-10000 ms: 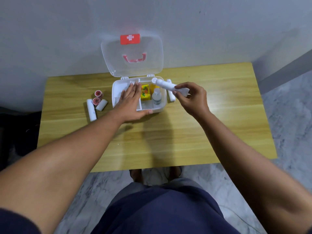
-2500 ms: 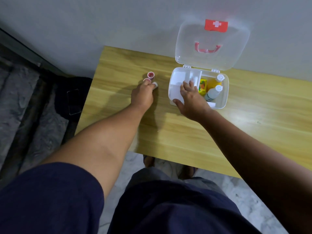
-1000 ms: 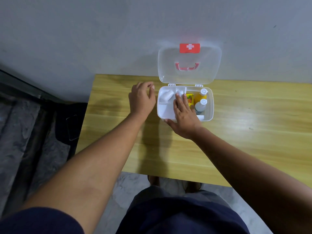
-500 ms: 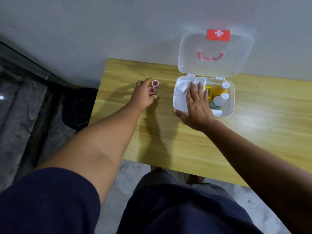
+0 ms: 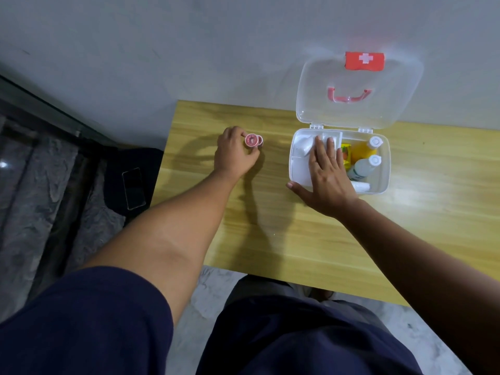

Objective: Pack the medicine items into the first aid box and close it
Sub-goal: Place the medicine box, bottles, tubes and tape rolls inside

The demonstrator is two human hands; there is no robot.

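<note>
The white first aid box (image 5: 385, 169) stands open on the wooden table (image 5: 297, 234), its clear lid (image 5: 357, 90) leaning back against the wall. Inside lie a white bandage roll (image 5: 305, 146), a yellow packet (image 5: 345, 152), an orange bottle (image 5: 365, 148), a white bottle (image 5: 364, 166) and a white tube (image 5: 361, 186). My right hand (image 5: 326, 175) rests flat over the box's left compartments, holding nothing. My left hand (image 5: 234, 155) pinches two small red-topped tape rolls (image 5: 253, 140) to the left of the box.
The table's left edge is close to my left hand. Beyond it a dark bag with a phone (image 5: 132, 189) lies on the floor. The grey wall runs right behind the box.
My left hand has closed around the two red-topped rolls, which now sit together at my fingertips. My right hand stays on the box. The camera has shifted slightly.
</note>
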